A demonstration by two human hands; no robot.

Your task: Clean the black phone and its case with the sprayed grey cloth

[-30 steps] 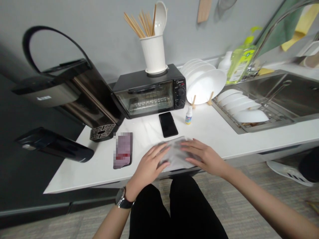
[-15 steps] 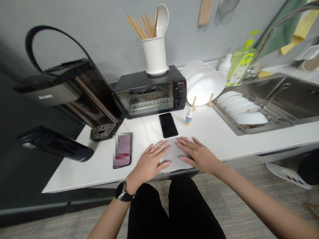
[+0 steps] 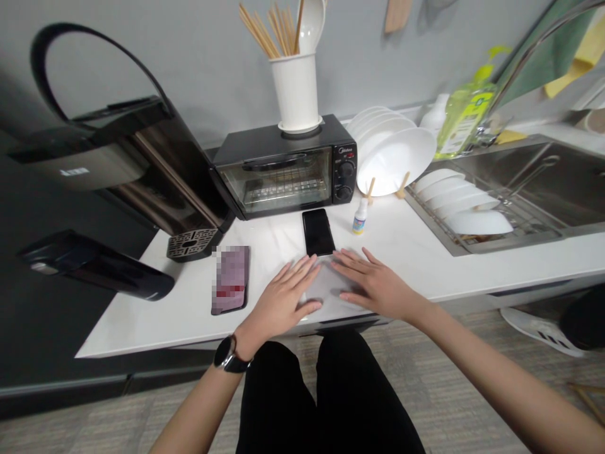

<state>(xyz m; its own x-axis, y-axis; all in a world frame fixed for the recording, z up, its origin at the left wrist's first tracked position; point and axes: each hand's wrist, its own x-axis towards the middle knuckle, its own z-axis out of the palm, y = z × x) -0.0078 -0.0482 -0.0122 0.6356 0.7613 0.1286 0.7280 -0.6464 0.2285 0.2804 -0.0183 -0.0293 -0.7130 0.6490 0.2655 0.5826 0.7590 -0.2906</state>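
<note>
Counter, L to R. Dark flask (image 3: 118, 271) on far L; contents hidden. Next, tall dark dispenser (image 3: 179, 176) w/ looped handle, drip grate at base. Purple-faced phone (image 3: 232, 277) in front, partly pixelated. Mini oven (image 3: 278, 183): wire tray (image 3: 283, 192) seen thru glass. On top, white canister (image 3: 297, 88) holding chopsticks (image 3: 265, 34) + white spoon (image 3: 311, 28).

L hand (image 3: 281, 299) palm down, fingers extended, thumb apart, on L part of grey cloth (image 3: 329, 287). Cloth lies nr counter's front edge, betw. hands, just below black phone (image 3: 318, 232). Small white btl (image 3: 359, 217) R of phone, upright; contents unclear. R hand (image 3: 380, 287) flat on cloth's R part, thumb apart.

Further R: white plates (image 3: 397, 161) in wooden rack (image 3: 402, 186); white btl (image 3: 435, 118), contents hidden, beside yellow-green soap btl (image 3: 463, 123). Sink (image 3: 574, 173) has wire rack (image 3: 527, 221) w/ white bowls (image 3: 479, 222).
</note>
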